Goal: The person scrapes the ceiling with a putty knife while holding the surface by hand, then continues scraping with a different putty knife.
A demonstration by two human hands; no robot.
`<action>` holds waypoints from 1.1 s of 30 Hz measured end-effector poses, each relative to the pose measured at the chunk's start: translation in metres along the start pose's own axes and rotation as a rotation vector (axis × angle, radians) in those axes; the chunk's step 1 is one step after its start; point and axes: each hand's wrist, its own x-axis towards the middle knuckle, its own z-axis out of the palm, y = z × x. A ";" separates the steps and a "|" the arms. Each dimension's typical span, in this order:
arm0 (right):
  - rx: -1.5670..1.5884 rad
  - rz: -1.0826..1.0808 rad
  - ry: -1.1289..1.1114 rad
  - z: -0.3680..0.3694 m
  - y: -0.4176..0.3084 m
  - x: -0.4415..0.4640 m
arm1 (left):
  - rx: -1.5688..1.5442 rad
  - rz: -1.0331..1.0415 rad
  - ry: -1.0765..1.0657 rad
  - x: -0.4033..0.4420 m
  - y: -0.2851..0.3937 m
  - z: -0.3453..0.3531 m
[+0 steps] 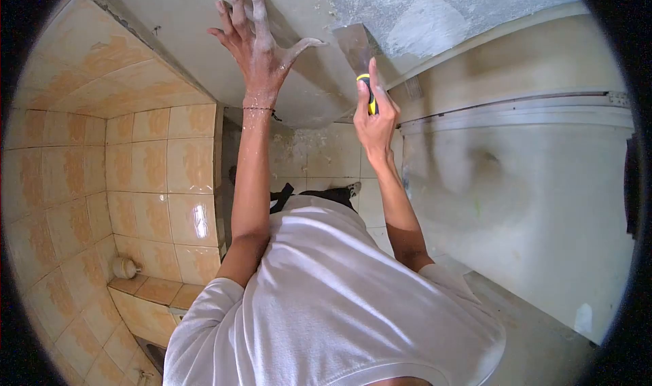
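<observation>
My right hand (pixel 377 122) grips the black and yellow handle of a putty knife (pixel 354 46), its index finger stretched along the handle. The broad metal blade lies against the wall (pixel 312 80), at the edge of a rough, scraped grey-white patch (pixel 428 26). Fingers spread, my left hand (pixel 258 46) is against the same wall to the left of the blade. White dust coats its thumb and fingers, and a thin dark bracelet circles the wrist. Nothing is held in the left hand.
Orange-patterned tiles (pixel 142 155) cover the wall and recess on the left, with a tiled ledge (pixel 159 291) low down. To the right stands a pale door (pixel 516 202) below a frame (pixel 516 111). Light floor tiles (pixel 319 151) with debris show below my hands.
</observation>
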 end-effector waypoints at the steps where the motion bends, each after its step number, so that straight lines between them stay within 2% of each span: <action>1: 0.001 -0.001 0.000 0.002 -0.002 0.000 | 0.002 -0.009 -0.007 -0.001 0.001 0.000; 8: 0.055 -0.060 0.057 0.006 -0.002 0.001 | -0.056 -0.035 -0.013 0.000 0.004 0.000; 10: -0.008 0.054 -0.030 0.005 -0.013 0.001 | -0.074 -0.011 0.006 -0.002 0.006 -0.002; 14: 0.023 0.004 0.033 -0.002 -0.015 -0.003 | -0.070 -0.042 -0.040 -0.002 0.007 -0.003; 16: 0.014 0.192 -0.054 -0.010 -0.019 -0.002 | -0.061 -0.009 0.011 0.000 0.007 -0.001; 19: 0.012 0.163 -0.055 0.002 -0.030 -0.002 | -0.076 -0.010 0.008 -0.001 0.007 -0.001; 20: 0.027 0.095 -0.016 0.003 -0.030 -0.002 | -0.075 -0.010 0.010 0.000 0.007 0.000; 29: 0.024 0.071 -0.011 0.000 -0.029 0.000 | -0.094 -0.025 -0.006 -0.001 0.008 -0.004; 32: 0.031 0.083 -0.023 -0.007 -0.029 0.004 | 0.012 -0.001 0.004 0.002 0.007 -0.005; 33: 0.025 0.092 -0.029 -0.003 -0.027 0.005 | -0.055 -0.015 0.001 0.002 0.007 -0.005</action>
